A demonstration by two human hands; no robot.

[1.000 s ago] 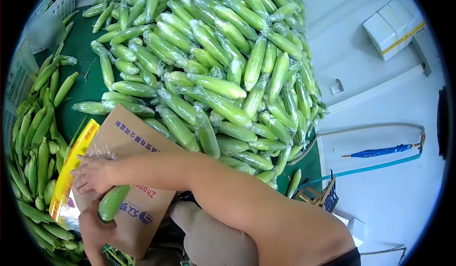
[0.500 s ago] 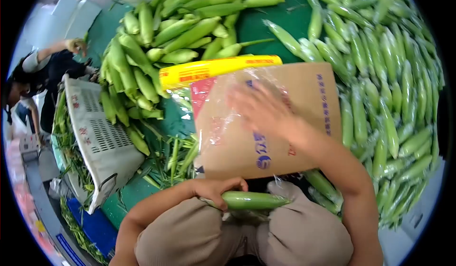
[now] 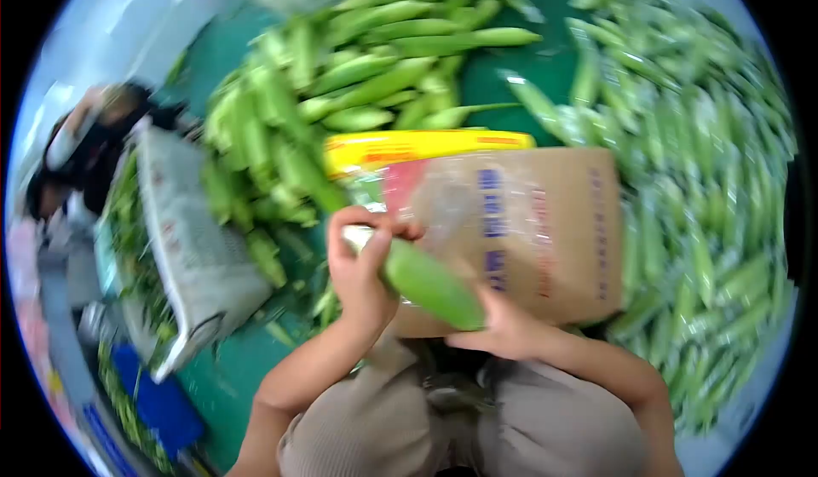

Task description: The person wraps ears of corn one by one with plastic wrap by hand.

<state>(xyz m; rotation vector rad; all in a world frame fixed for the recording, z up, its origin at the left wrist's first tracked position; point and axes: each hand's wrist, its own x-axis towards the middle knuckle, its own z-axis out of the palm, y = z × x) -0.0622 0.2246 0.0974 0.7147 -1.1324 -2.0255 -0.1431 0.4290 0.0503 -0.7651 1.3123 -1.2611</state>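
Observation:
A green corn cob in its husk [image 3: 433,288] is held slantwise over the near edge of a cardboard box [image 3: 575,238]. My left hand [image 3: 362,264] wraps round its upper left end, where a pale tip shows. At the lower right end, my right hand [image 3: 507,319] touches the cob with its fingers against it, partly behind it. Clear film lies on the box top, and a yellow printed film package [image 3: 426,149] rests along the box's far edge. Whether film covers the held cob is blurred.
Unwrapped corn [image 3: 375,72] is heaped beyond the box, and film-wrapped corn [image 3: 699,187] fills the right side. A white crate [image 3: 192,238] with green leaves stands at the left. Another person [image 3: 89,145] is behind it.
The cob has risen from my lap to the box's near edge. My right hand has left the box top and come to the cob. The view has shifted slightly.

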